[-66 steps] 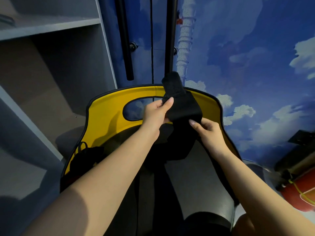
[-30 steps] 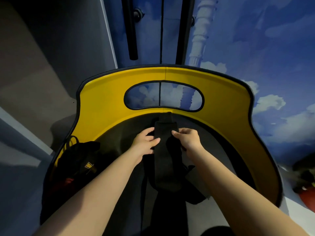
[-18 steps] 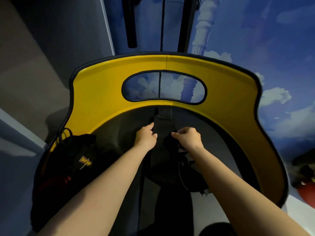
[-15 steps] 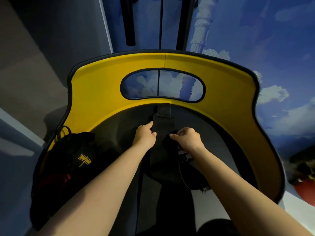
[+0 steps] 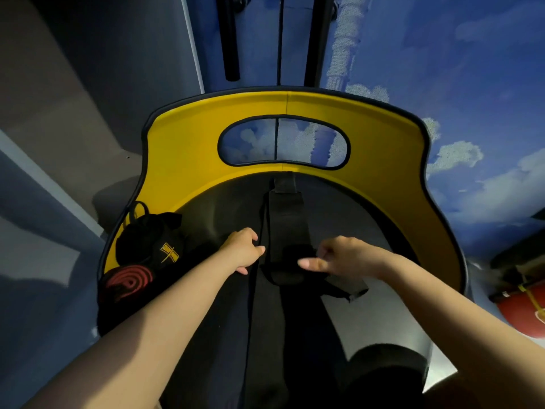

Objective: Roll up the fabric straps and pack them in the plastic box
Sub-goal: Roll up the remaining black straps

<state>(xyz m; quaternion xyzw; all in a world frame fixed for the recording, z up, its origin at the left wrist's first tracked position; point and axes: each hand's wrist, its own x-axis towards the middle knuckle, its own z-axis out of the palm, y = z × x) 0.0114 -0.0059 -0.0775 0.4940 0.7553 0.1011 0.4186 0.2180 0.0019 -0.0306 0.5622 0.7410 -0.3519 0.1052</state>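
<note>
Black strap (image 5: 284, 228) lay flat on dark seat (image 5: 368, 231), centre. Left hand (image 5: 243, 250) curled, pinching strap's left edge at 9 o'clock; right hand (image 5: 342, 255) loosely curled over folded end, grip unclear.

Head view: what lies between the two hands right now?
In the head view, the black fabric strap lies flat on the dark seat between the left hand and the right hand, its near end folded over.
</note>
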